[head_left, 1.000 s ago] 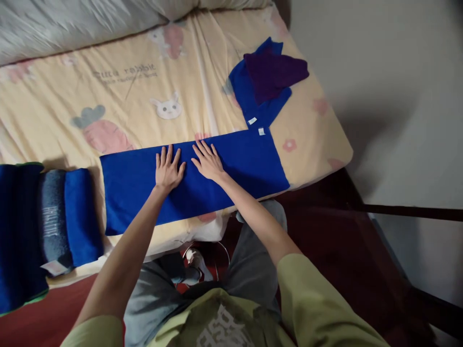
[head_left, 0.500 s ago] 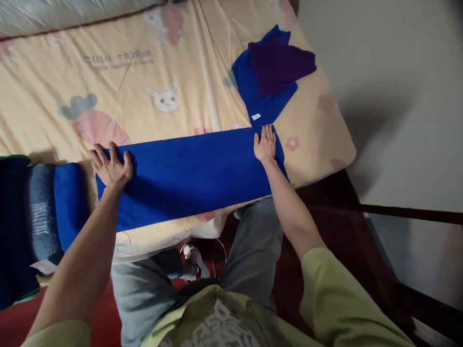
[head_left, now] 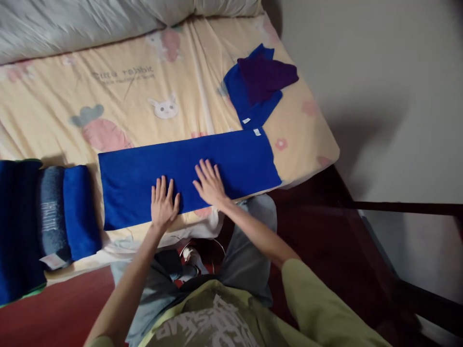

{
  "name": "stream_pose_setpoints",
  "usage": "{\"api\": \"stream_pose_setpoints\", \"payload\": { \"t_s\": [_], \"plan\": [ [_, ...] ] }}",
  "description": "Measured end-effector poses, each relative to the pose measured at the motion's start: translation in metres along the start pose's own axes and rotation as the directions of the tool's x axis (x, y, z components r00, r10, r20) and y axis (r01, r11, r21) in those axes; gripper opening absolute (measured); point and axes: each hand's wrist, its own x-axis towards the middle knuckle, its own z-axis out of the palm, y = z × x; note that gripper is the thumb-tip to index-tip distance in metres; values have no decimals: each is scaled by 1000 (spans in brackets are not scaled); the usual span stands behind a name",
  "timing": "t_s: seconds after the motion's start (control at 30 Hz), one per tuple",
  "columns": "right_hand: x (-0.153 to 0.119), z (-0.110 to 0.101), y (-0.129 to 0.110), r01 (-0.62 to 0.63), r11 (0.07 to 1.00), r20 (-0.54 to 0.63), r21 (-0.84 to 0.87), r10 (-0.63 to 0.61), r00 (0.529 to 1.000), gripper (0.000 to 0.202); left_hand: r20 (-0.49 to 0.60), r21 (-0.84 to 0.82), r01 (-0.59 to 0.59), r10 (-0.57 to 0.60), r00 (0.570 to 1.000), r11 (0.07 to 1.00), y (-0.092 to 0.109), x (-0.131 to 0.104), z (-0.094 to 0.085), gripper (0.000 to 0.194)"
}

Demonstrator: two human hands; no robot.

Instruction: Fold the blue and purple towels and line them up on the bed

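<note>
A long blue towel (head_left: 137,178) lies spread flat along the near edge of the bed, with a small white label at its far right corner. My left hand (head_left: 163,205) rests open on its near edge, left of the middle, fingers pointing away from me. Just to the right, my right hand (head_left: 210,184) lies open on the cloth with its fingers spread. Neither hand grips the fabric. Beyond the towel's right end, a purple cloth (head_left: 265,79) sits on top of a crumpled blue cloth (head_left: 242,106).
Left of the towel stand a rolled or folded blue towel (head_left: 81,212), a grey-blue one with lettering (head_left: 52,207) and dark blue ones (head_left: 20,226). A silvery quilt (head_left: 90,24) lines the back of the yellow bed sheet (head_left: 126,111). A pale wall (head_left: 379,96) rises at the right.
Both hands have moved inward from the towel's two ends to near its middle, closer to me. The label at the right corner is now uncovered. The camera view has shifted slightly.
</note>
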Motion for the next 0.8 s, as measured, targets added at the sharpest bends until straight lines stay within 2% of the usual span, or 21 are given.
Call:
{"api": "stream_pose_setpoints", "payload": {
  "t_s": [0.07,0.17,0.27,0.4,0.5,0.6,0.7,0.8],
  "plan": [
    [-16,15,-21,15,1000,25,27,-16,1000,60,-17,12,28,-27,999,1000,4,-15,7,63],
    [-28,21,-17,-3,997,-6,72,3,1000,59,-52,35,75,-73,996,997,-6,-29,4,62],
    [-36,13,14,-39,993,-63,111,46,997,59,-111,65,150,-142,984,987,-27,-43,-9,64],
    [-59,-5,67,-201,974,-138,101,213,967,60,-199,110,269,-244,949,957,-54,-75,-25,69],
    [-78,-17,101,-376,925,-170,50,378,910,62,-236,123,326,-291,927,937,-67,-99,-33,73],
    [-91,-23,123,-555,832,-205,-2,543,814,65,-252,109,367,-332,909,924,-74,-117,-36,78],
    [-101,-27,132,-650,759,-212,-21,632,745,71,-240,66,393,-368,898,917,-81,-126,-37,82],
    [-110,-33,140,-696,718,-210,1,680,702,74,-179,-1,396,-390,903,918,-93,-127,-42,81]
  ]
}}
